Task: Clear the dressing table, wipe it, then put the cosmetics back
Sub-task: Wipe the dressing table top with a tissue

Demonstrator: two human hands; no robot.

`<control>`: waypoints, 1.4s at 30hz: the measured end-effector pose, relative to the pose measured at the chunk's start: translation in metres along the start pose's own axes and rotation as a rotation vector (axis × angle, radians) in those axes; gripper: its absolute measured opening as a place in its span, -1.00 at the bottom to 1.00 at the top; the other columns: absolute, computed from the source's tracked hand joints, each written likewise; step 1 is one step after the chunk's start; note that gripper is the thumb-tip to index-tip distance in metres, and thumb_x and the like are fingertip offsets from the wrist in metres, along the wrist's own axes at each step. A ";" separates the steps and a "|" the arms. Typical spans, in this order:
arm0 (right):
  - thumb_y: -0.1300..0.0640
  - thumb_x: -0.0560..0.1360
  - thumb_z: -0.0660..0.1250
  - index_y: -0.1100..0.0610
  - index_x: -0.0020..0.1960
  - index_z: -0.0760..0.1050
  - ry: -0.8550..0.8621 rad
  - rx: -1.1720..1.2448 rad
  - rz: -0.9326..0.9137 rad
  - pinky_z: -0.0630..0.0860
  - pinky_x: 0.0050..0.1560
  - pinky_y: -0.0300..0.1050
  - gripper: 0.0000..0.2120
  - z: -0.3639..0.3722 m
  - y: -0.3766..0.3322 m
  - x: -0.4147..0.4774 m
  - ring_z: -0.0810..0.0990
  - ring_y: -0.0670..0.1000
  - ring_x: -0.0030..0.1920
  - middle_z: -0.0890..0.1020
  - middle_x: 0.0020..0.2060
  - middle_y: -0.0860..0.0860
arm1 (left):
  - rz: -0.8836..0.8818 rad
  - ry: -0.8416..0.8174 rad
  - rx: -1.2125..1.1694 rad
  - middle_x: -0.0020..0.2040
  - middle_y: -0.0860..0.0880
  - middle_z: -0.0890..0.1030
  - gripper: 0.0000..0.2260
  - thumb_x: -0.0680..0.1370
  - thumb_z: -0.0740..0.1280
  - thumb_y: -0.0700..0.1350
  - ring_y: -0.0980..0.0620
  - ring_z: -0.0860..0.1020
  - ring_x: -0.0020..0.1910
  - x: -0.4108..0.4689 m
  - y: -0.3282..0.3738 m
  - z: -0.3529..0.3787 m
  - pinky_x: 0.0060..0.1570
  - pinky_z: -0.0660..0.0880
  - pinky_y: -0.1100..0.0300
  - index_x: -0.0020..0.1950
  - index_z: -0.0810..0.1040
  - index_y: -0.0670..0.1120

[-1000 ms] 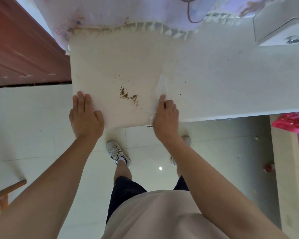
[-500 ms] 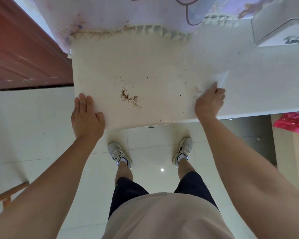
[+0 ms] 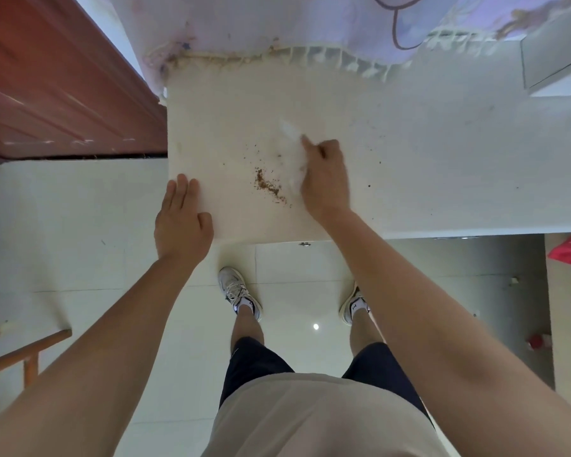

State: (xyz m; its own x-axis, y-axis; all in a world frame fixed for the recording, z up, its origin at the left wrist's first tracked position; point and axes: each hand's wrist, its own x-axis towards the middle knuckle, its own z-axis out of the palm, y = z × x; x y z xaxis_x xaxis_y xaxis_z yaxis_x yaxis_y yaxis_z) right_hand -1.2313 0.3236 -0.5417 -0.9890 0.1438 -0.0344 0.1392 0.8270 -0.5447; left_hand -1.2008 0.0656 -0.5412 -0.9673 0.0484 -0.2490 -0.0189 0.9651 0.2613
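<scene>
Nearest: beige top, dark shorts, two white lace-up sneakers [image 3: 239, 291] on glossy pale floor tiles [image 3: 80, 225]. A wooden rail [image 3: 23, 352], likely a stool or chair, sits low left. At the dressing table's near left corner the left hand [image 3: 182, 222] lies flat and released, fingers straight on the top, in the same spot as a second ago; it reads as a brace. The right hand [image 3: 325, 179] has its fingers curled round a white wipe [image 3: 290, 133], thin and crumpled, motion-blurred, trailing out ahead of the knuckles. Half a second ago this hand was well off to the right near the front edge; it has swept back left and now sits just beside the brown crumbs [image 3: 267, 186], a gritty little heap with loose specks around it. My reading is that back-and-forth strokes are herding debris into one pile, so the wiping stage is under way and unfinished. The dressing table [image 3: 442, 143] top is matt off-white, flat, square-edged, with faint specks towards the right. No cosmetics are in view, so the clearing looks done and the putting back not started. Further back: a pale box-like unit [image 3: 554, 61] at far right, a red-brown wooden panel [image 3: 47, 77] at left, and a printed lilac cloth [image 3: 310, 21] with a frayed cream fringe hanging over the back edge.
</scene>
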 end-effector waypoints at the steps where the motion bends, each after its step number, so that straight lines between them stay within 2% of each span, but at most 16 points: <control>1: 0.39 0.45 0.19 0.17 0.47 0.35 0.043 0.000 0.081 0.46 0.13 0.05 -0.41 -0.007 0.014 -0.010 0.46 0.24 0.08 0.43 0.14 0.23 | -0.005 0.013 -0.012 0.56 -0.12 0.20 -0.46 0.53 0.04 -0.10 -0.11 0.13 0.54 0.000 0.000 0.001 0.35 0.33 -0.11 0.52 0.26 -0.16; 4: 0.36 0.43 0.19 0.24 0.49 0.30 0.084 -0.167 0.180 0.45 0.07 0.10 -0.39 -0.020 0.049 -0.055 0.46 0.27 0.01 0.44 0.10 0.26 | -0.004 0.053 -0.036 0.55 -0.11 0.24 -0.49 0.54 0.07 -0.15 -0.10 0.17 0.53 -0.001 -0.002 0.006 0.28 0.37 -0.13 0.50 0.29 -0.14; 7: 0.17 0.46 0.19 0.29 0.47 0.29 0.035 -0.345 0.190 0.43 -0.04 0.12 -0.42 -0.009 0.050 -0.079 0.46 0.25 -0.04 0.46 0.06 0.27 | -0.001 0.079 -0.072 0.54 -0.08 0.26 -0.48 0.51 0.04 -0.14 -0.09 0.19 0.53 0.000 -0.006 0.008 0.27 0.35 -0.11 0.49 0.31 -0.13; 11: 0.23 0.45 0.33 0.29 0.50 0.23 -0.048 -0.363 0.172 0.38 -0.01 0.06 -0.35 0.019 0.010 -0.062 0.45 0.21 0.01 0.45 0.10 0.22 | 0.031 0.160 -0.248 0.52 -0.08 0.30 -0.48 0.50 0.05 -0.21 -0.06 0.23 0.51 -0.001 -0.016 0.008 0.34 0.31 -0.03 0.48 0.33 -0.17; 14: 0.24 0.42 0.37 0.30 0.47 0.27 -0.057 -0.357 0.117 0.40 -0.04 0.05 -0.35 0.048 -0.030 -0.048 0.46 0.21 -0.03 0.48 0.06 0.22 | -0.049 0.141 -0.474 0.53 -0.07 0.28 -0.48 0.55 0.13 -0.28 -0.04 0.22 0.50 -0.004 -0.030 0.006 0.43 0.19 0.13 0.53 0.22 -0.17; 15: 0.25 0.40 0.38 0.31 0.45 0.31 -0.050 -0.352 0.095 0.40 -0.07 0.05 -0.36 0.058 -0.045 -0.042 0.47 0.22 -0.06 0.49 0.03 0.22 | -0.075 0.116 -0.526 0.52 -0.08 0.28 -0.48 0.56 0.16 -0.28 -0.06 0.24 0.48 -0.006 -0.035 0.004 0.44 0.19 0.14 0.54 0.20 -0.17; 19: 0.23 0.43 0.34 0.31 0.45 0.31 -0.080 -0.318 -0.015 0.40 -0.01 0.07 -0.39 0.093 -0.100 -0.023 0.48 0.23 -0.01 0.49 0.07 0.22 | -0.026 0.010 -0.596 0.44 -0.15 0.39 -0.53 0.58 0.24 -0.23 -0.14 0.40 0.37 -0.008 -0.061 -0.002 0.36 0.36 -0.08 0.49 0.30 -0.21; 22: 0.21 0.51 0.22 0.26 0.51 0.21 -0.181 -0.304 -0.093 0.36 0.11 0.04 -0.42 0.104 -0.135 -0.010 0.44 0.19 0.08 0.44 0.16 0.19 | 0.031 -0.065 -0.561 0.38 -0.16 0.46 -0.57 0.57 0.28 -0.15 -0.10 0.46 0.32 -0.003 -0.077 -0.006 0.24 0.49 -0.05 0.43 0.40 -0.22; 24: 0.28 0.50 0.15 0.25 0.50 0.23 -0.197 -0.224 -0.106 0.40 0.13 0.06 -0.44 0.101 -0.141 0.000 0.44 0.20 0.05 0.44 0.14 0.20 | 0.064 -0.087 -0.521 0.35 -0.15 0.50 -0.56 0.55 0.27 -0.07 -0.09 0.50 0.28 0.000 -0.080 -0.009 0.18 0.53 -0.05 0.39 0.44 -0.22; 26: 0.34 0.46 0.11 0.29 0.46 0.32 -0.075 -0.107 -0.145 0.48 0.05 0.12 -0.45 0.088 -0.134 0.003 0.48 0.24 -0.04 0.47 0.05 0.25 | 0.067 -0.076 -0.506 0.33 -0.16 0.50 -0.57 0.55 0.28 -0.07 -0.11 0.51 0.25 0.001 -0.078 -0.009 0.17 0.53 -0.06 0.38 0.45 -0.23; 28: 0.36 0.49 0.11 0.32 0.44 0.35 0.100 -0.033 -0.151 0.52 0.00 0.05 -0.49 0.068 -0.114 0.004 0.50 0.23 -0.06 0.47 0.02 0.26 | 0.045 -0.047 -0.491 0.34 -0.17 0.49 -0.62 0.59 0.24 -0.15 -0.13 0.50 0.26 0.000 -0.073 -0.008 0.23 0.48 -0.04 0.39 0.44 -0.25; 32: 0.26 0.55 0.05 0.23 0.49 0.30 0.273 -0.040 0.073 0.46 0.08 -0.11 -0.50 0.018 -0.044 0.008 0.49 0.15 0.02 0.42 0.11 0.22 | 0.008 -0.020 -0.454 0.40 -0.17 0.42 -0.62 0.64 0.14 -0.17 -0.11 0.40 0.36 -0.008 -0.062 -0.003 0.32 0.39 0.04 0.46 0.35 -0.24; 34: 0.29 0.54 0.07 0.22 0.51 0.27 0.231 -0.098 0.235 0.42 0.12 -0.11 -0.47 0.002 -0.010 0.008 0.49 0.18 0.09 0.40 0.17 0.23 | -0.006 -0.013 -0.474 0.38 -0.15 0.43 -0.61 0.64 0.14 -0.14 -0.10 0.43 0.33 -0.008 -0.061 -0.003 0.27 0.44 -0.01 0.45 0.36 -0.22; 37: 0.29 0.54 0.12 0.23 0.54 0.17 0.050 -0.276 0.384 0.38 0.22 0.04 -0.43 0.000 0.008 0.008 0.42 0.26 0.22 0.36 0.27 0.25 | -0.026 0.006 -0.484 0.35 -0.12 0.45 -0.58 0.61 0.13 -0.06 -0.09 0.47 0.29 -0.006 -0.062 -0.001 0.17 0.51 -0.07 0.42 0.40 -0.21; 39: 0.24 0.53 0.15 0.23 0.55 0.13 0.003 -0.319 0.378 0.39 0.22 0.10 -0.40 0.011 -0.007 0.012 0.39 0.27 0.24 0.35 0.29 0.25 | -0.037 0.026 -0.479 0.36 -0.12 0.46 -0.58 0.61 0.13 -0.05 -0.09 0.47 0.31 -0.007 -0.061 0.001 0.17 0.51 -0.09 0.41 0.41 -0.22; 42: 0.27 0.50 0.11 0.25 0.52 0.18 -0.043 -0.285 0.201 0.42 0.16 0.12 -0.42 0.040 -0.047 0.024 0.43 0.27 0.15 0.40 0.23 0.24 | -0.063 0.051 -0.464 0.38 -0.13 0.45 -0.59 0.63 0.13 -0.07 -0.09 0.44 0.34 -0.009 -0.057 0.006 0.22 0.49 -0.08 0.42 0.40 -0.22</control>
State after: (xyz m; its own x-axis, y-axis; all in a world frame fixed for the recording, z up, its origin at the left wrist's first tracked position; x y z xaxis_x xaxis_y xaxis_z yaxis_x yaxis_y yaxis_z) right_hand -1.2633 0.2664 -0.5503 -0.9408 0.3009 -0.1558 0.3335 0.9039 -0.2677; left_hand -1.1898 0.0117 -0.5594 -0.9715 -0.0303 -0.2350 -0.1779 0.7482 0.6392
